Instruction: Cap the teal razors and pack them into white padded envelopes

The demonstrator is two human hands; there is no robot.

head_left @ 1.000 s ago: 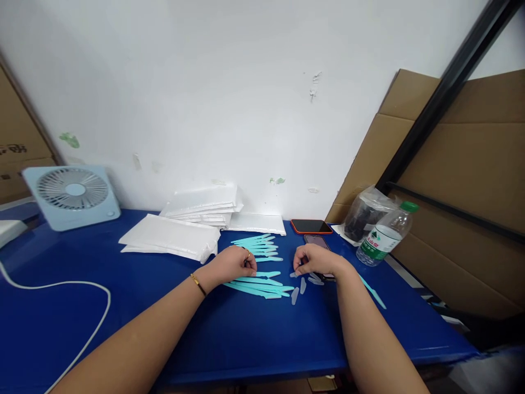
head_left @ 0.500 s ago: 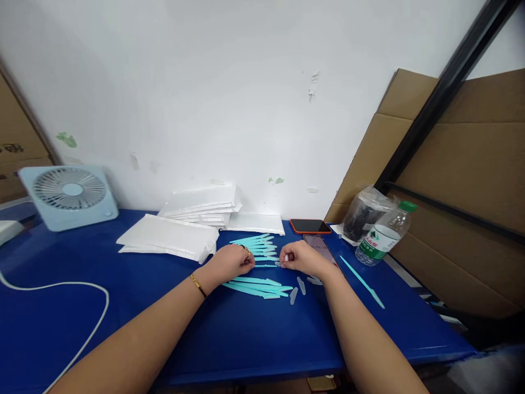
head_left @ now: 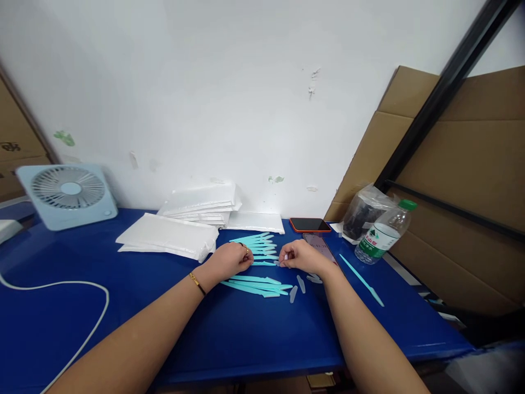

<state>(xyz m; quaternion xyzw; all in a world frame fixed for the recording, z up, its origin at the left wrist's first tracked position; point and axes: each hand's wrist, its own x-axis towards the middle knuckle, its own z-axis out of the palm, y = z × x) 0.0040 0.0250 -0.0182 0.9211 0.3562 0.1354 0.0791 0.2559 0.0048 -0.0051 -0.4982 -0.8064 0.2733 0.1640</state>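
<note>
L hand (head_left: 229, 260): fingers pinched on one end of teal stick (head_left: 264, 264).
R hand (head_left: 299, 256): pinched at other end; fingertip detail too small to tell.
teal stick: spans gap btw both grips, low over blue table (head_left: 246, 339).
far pile (head_left: 256, 243): more sticks, just behind grip.
near pile (head_left: 258, 285): just in front.
clear caps (head_left: 302, 284): front-right of R grip, near.
phone (head_left: 318, 243): just beyond R hand.

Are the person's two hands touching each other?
Apart. The head view shows a gap of blue table between the left hand and the right hand, bridged only by a teal stick.
</note>
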